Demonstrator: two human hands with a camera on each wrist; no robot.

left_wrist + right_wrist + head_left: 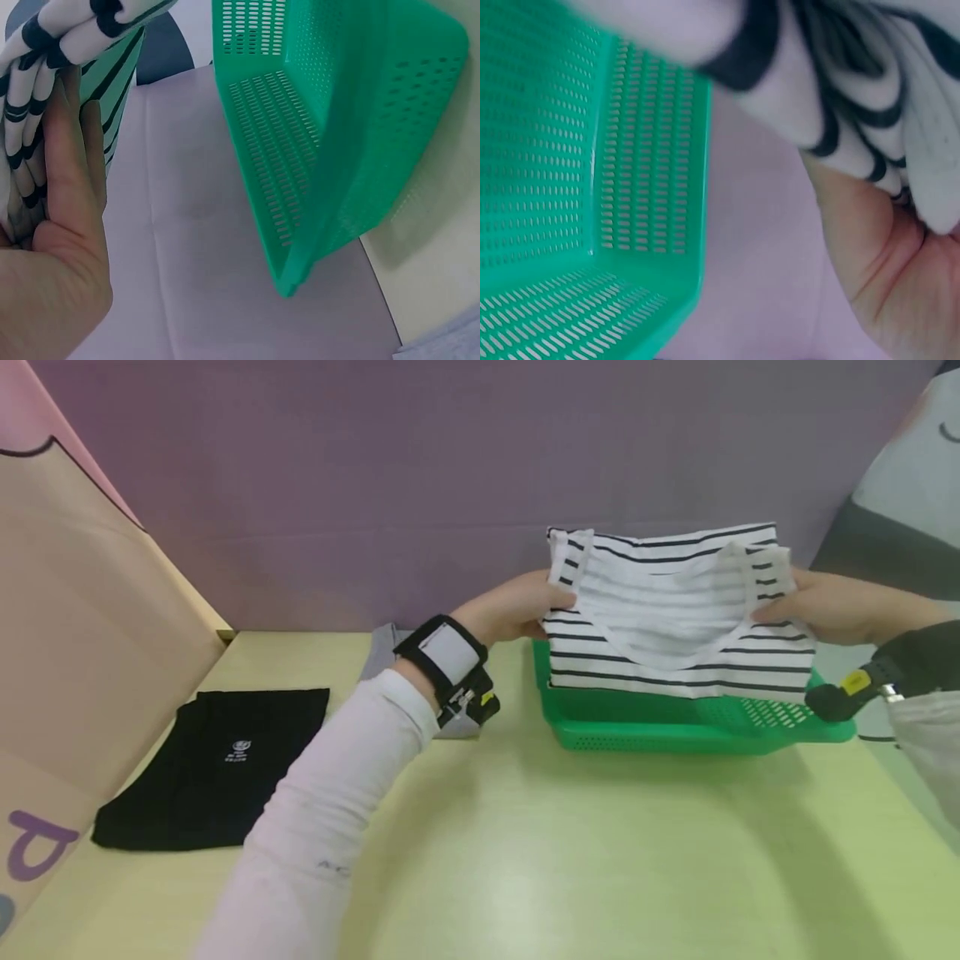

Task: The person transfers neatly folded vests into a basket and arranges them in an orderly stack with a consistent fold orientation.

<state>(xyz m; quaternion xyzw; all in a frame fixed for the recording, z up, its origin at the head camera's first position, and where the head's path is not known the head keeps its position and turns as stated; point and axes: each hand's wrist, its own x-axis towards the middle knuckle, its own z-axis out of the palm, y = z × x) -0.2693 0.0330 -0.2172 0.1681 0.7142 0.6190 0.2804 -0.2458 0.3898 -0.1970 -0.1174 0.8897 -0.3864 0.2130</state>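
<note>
A folded white shirt with black stripes [675, 647] hangs in the air over the green plastic basket [660, 739], its wide neckline facing up. My left hand [525, 602] grips the shirt's left side, thumb on top. The right hand [840, 606] holds the opposite side in the same way. In the left wrist view, the left hand [75, 210] has its fingers under the bunched layers. In the right wrist view, the right hand [885, 255] pinches the folded edge, with part of the hand hidden by cloth. Perforated walls and floor of the basket [645, 150] show below.
A folded black garment [217, 768] with a small white print lies on the left of the table [525, 860]. Grey cloth [382, 647] lies partly hidden behind my left forearm. A purple-grey panel [375, 485] stands along the back.
</note>
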